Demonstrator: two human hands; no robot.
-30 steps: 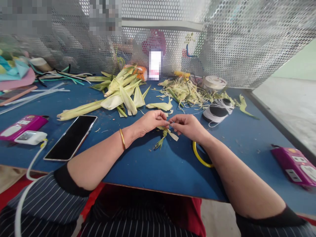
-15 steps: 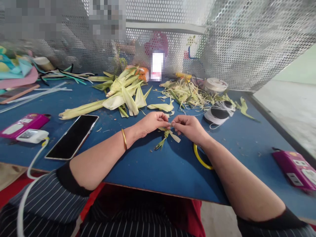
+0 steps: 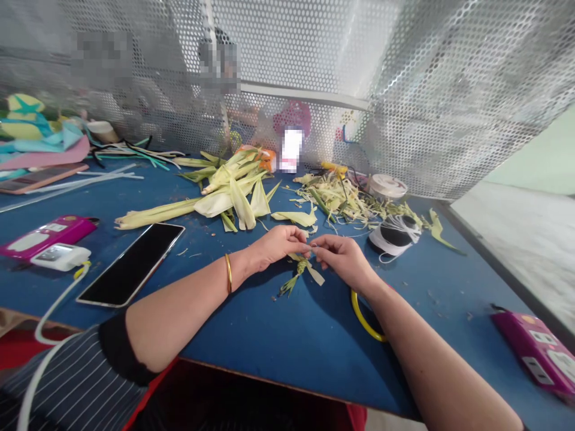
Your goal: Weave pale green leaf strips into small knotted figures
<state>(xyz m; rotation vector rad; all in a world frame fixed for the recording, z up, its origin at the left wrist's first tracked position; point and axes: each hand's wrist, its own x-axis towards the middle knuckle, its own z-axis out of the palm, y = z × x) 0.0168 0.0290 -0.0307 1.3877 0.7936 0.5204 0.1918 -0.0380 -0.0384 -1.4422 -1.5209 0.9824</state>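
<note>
A small corn husk braid [image 3: 302, 264] rests low over the blue table, its greenish frayed end pointing toward me and a pale strip sticking out to the right. My left hand [image 3: 281, 244] is closed in a pinch at its top end. The fingertips of my right hand [image 3: 342, 256] meet the left ones there, pinching the same end. The exact strands between the fingers are too small to make out. Just beyond my right hand lies a black spool wound with white string [image 3: 395, 236].
Corn husks [image 3: 224, 191] are heaped at the back, with shredded husk bits [image 3: 344, 197] right of them. A phone [image 3: 132, 263] and a purple power strip [image 3: 49, 236] lie left. A yellow ring [image 3: 363, 320] sits by my right wrist; another purple power strip [image 3: 536, 347] lies far right.
The camera view has tipped upward, so everything sits lower in the picture. Both hands keep pinching the braid's top end, with only slight finger movement.
</note>
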